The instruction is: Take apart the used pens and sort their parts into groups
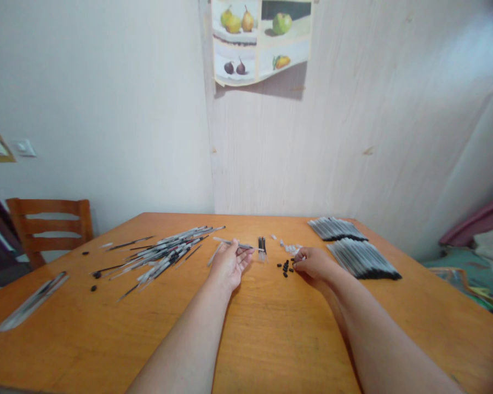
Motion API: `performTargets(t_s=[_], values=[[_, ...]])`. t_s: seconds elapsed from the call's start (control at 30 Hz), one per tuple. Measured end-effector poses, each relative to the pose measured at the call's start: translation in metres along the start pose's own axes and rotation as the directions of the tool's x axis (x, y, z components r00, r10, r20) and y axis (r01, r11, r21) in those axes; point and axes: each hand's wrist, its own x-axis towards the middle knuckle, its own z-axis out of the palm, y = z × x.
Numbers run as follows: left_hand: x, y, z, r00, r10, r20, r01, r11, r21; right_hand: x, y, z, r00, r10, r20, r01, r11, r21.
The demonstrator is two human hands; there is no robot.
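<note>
My left hand (230, 265) is closed around a pen (240, 245) with a clear barrel, its tip pointing right. Fingers pinched, my right hand (312, 264) is down at a small pile of black pen parts (286, 268), and one black piece shows at its fingertips. Just behind that hand lie several small clear pieces (287, 248), partly covered by it. Between my hands a few short dark pen pieces (262, 244) with clear ends stand side by side. A clear tube (214, 255) lies left of my left hand.
A loose heap of pens and refills (168, 251) spreads over the left of the wooden table (263, 339). Two rows of clear pens (363, 258) lie at the right. A bundle of clear tubes (30, 303) lies far left, near a chair (49, 224).
</note>
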Motion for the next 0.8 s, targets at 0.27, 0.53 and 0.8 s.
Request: performTargets(t_s=[0.27, 0.53, 0.8], values=[[-0.004, -0.001, 0.002, 1.0, 0.0, 0.006, -0.001, 0.999, 0.036, 0.0, -0.011, -0.009, 0.981, -0.1, -0.168, 0.094, 0.995, -0.038], [-0.008, -0.008, 0.006, 0.998, 0.01, 0.066, -0.016, 0.996, 0.093, -0.017, -0.055, 0.024, 0.9, -0.374, -0.223, 0.4, 0.912, 0.084], [-0.009, 0.0, 0.005, 0.999, 0.022, 0.036, -0.027, 0.992, 0.125, -0.021, -0.058, 0.027, 0.898, -0.388, -0.205, 0.414, 0.904, 0.103]])
